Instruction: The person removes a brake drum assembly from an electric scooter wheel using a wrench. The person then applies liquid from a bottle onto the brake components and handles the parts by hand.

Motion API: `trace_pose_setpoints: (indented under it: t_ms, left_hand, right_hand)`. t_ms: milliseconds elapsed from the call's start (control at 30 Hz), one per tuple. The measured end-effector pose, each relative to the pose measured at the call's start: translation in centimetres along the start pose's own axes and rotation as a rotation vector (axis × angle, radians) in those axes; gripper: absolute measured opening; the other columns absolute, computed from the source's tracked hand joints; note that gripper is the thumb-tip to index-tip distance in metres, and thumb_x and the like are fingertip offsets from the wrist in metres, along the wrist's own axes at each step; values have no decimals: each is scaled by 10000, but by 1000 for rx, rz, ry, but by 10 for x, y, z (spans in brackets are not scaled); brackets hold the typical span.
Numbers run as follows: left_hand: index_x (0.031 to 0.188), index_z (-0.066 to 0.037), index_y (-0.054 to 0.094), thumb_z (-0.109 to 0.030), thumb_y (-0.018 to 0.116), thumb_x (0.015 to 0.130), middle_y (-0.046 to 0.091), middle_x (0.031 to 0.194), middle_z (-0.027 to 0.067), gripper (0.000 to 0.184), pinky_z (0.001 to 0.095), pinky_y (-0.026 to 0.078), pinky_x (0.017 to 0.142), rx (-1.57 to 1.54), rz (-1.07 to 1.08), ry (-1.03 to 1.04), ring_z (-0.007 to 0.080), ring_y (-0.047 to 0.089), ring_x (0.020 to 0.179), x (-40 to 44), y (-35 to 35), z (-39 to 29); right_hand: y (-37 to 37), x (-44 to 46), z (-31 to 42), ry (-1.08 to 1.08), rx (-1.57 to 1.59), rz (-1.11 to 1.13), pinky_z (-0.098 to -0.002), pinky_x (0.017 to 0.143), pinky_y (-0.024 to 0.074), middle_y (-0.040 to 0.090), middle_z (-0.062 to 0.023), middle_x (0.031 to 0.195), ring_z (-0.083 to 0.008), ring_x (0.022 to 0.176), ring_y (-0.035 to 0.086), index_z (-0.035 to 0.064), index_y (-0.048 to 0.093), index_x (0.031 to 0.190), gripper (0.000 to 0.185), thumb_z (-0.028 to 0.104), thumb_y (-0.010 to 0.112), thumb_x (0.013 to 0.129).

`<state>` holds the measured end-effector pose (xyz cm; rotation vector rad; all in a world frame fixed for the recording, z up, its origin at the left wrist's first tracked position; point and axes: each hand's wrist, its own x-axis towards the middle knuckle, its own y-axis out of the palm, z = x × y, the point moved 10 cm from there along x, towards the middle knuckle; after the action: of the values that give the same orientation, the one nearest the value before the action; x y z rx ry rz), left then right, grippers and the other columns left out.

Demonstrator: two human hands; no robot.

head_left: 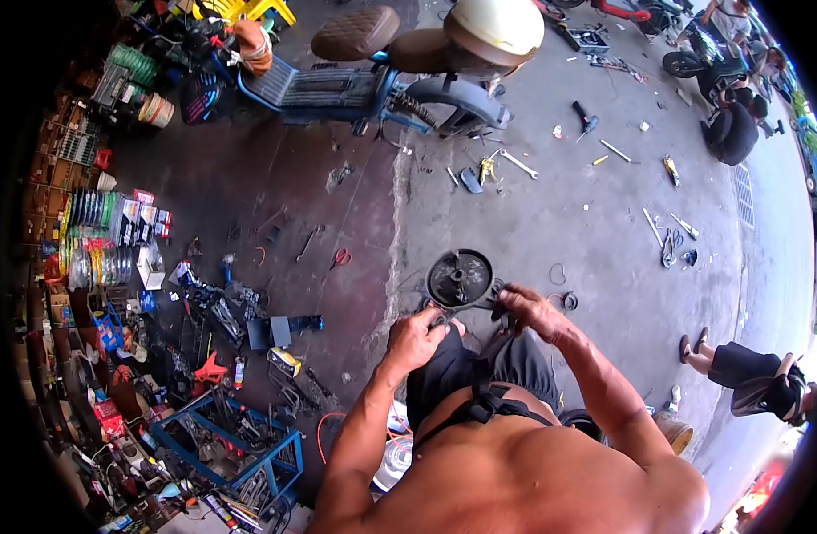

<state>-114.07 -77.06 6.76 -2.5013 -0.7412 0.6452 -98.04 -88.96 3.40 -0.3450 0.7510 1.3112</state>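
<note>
A round black part (460, 278) with a raised rim and a hub in its middle is held above my lap. My left hand (415, 338) is closed on its lower left edge, thumb and fingers pressed together. At its right side my right hand (526, 309) has its fingers bent around a dark lug that sticks out from the rim. The fingertips of my right hand are partly hidden. Black shorts (444, 369) are just below the part.
A blue electric bike (328, 93) stands at the top. Tools lie on the floor, among them a wrench (519, 165) and a drill (586, 120). At the lower left is a blue metal frame (288, 449). A person (756, 374) stands at the right.
</note>
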Motion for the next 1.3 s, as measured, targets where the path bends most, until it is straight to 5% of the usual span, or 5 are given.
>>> trace_pose_setpoints:
  t_ms: [167,433,1000,1133,1300]
  left_hand:
    - [1013,-52,651,-267,623,780,656,860,219,319,455,493,729,65,36,-283,388,636,839,11,2,114]
    - [916,-29,639,-271,601,790,656,912,224,275,465,476,797,135,143,-700,396,619,920,50,30,293]
    - [1066,-21,569,-229,586,842,656,888,211,307,481,491,727,314,-148,-583,405,626,843,386,79,615]
    - [1144,15,515,-242,539,878,647,939,224,370,499,479,774,285,-127,-590,424,615,870,300,76,564]
    - [993,-46,614,-291,591,802,639,915,157,311,433,484,729,-99,702,-895,322,615,833,-66,101,357]
  right_hand:
    - [-69,37,-45,26,34,-440,-298,617,470,627,-108,972,-168,757,604,19,493,1200,439,377,492,946]
    - [-131,61,-144,377,-203,-513,-313,602,481,647,-122,897,-194,739,630,2,549,1109,374,301,525,885]
    - [-284,58,-282,1088,-541,-562,-314,497,505,637,-106,770,-179,621,612,-14,597,964,330,293,565,846]
    - [-273,25,-261,1119,-505,-533,-314,512,512,645,-99,769,-172,623,614,-1,612,975,321,293,588,849]
    - [-277,6,-212,1087,-492,-398,-309,535,513,653,-89,768,-162,626,618,15,620,993,298,275,596,850]
